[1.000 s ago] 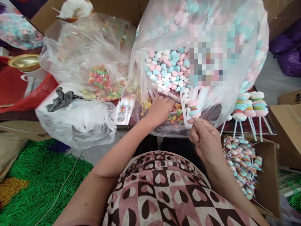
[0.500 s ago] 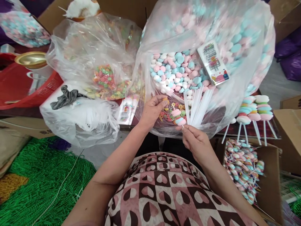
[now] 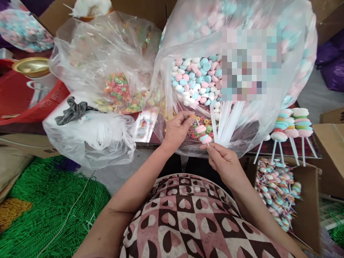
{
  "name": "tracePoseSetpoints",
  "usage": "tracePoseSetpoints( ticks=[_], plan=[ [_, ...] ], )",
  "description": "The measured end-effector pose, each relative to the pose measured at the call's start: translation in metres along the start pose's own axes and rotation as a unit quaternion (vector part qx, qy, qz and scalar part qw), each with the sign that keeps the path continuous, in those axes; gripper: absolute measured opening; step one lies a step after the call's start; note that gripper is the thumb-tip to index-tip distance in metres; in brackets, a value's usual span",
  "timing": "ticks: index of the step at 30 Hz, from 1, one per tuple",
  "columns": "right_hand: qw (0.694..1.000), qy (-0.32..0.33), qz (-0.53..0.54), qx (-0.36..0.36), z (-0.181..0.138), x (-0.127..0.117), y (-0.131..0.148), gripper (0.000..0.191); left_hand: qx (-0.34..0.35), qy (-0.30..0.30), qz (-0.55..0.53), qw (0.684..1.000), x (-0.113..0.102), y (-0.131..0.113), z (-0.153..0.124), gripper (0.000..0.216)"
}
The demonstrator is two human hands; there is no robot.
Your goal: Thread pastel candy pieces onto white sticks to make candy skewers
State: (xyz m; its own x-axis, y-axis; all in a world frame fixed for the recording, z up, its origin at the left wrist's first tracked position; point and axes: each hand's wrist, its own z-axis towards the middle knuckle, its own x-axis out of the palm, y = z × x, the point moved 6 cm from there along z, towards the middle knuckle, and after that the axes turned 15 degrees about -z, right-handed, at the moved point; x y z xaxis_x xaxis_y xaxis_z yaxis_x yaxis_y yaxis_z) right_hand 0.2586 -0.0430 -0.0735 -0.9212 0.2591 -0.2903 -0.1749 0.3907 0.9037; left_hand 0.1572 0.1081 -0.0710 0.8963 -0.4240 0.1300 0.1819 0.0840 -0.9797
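Between the fingertips of my right hand (image 3: 224,157) is the lower end of a white stick threaded with pink, white and blue marshmallows and a green gummy ring; this marshmallow skewer (image 3: 202,133) tilts up to the left. My left hand (image 3: 176,130) is closed in a pinch on an orange gummy ring (image 3: 192,116), just left of the stick's bare upper tip. Whether ring and tip touch I cannot tell. Loose gummy rings (image 3: 208,123) lie beneath the skewer on clear plastic. White sticks (image 3: 227,123) are fanned out just beyond my right hand.
A large open bag of marshmallows (image 3: 192,79) spreads behind my hands, partly pixelated. Finished skewers (image 3: 278,136) stick out at the right table edge, above a carton of wrapped ones (image 3: 278,193). Leftward are a bag of gummy rings (image 3: 118,86) and a red basket (image 3: 52,100).
My left hand has shifted slightly right, bringing the orange gummy ring closer to the stick's tip. The right hand and its skewer have hardly moved.
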Motion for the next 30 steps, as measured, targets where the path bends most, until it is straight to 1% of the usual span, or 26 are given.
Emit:
tracePoseSetpoints(
  ticks=[5,8,14,18,22,27,30],
  plan=[
    [1.0,0.005,-0.004,0.001,-0.001,-0.001,0.0,0.036,0.063,-0.005,0.121,0.991,0.002,-0.012,-0.004,0.013],
    [1.0,0.002,-0.012,-0.005,-0.002,-0.001,0.001,0.036,0.082,0.005,0.169,0.982,0.004,-0.016,-0.005,0.014],
    [1.0,-0.002,-0.023,0.0,-0.003,0.0,0.003,0.036,0.082,0.001,0.18,0.98,0.002,-0.014,-0.006,0.016],
    [1.0,-0.002,-0.024,0.001,-0.002,0.001,0.002,0.036,0.076,0.005,0.159,0.984,0.002,-0.011,-0.007,0.016],
    [1.0,0.007,-0.005,0.003,-0.001,0.002,-0.002,0.036,0.108,0.021,0.154,0.982,0.004,-0.013,-0.01,0.017],
    [0.999,0.039,0.018,0.019,-0.002,0.002,-0.003,0.037,0.148,0.062,0.212,0.964,0.009,-0.017,-0.012,0.022],
    [0.998,0.036,0.032,0.034,-0.002,-0.001,-0.004,0.037,0.174,0.085,0.259,0.946,0.013,-0.018,-0.014,0.025]
  ],
)
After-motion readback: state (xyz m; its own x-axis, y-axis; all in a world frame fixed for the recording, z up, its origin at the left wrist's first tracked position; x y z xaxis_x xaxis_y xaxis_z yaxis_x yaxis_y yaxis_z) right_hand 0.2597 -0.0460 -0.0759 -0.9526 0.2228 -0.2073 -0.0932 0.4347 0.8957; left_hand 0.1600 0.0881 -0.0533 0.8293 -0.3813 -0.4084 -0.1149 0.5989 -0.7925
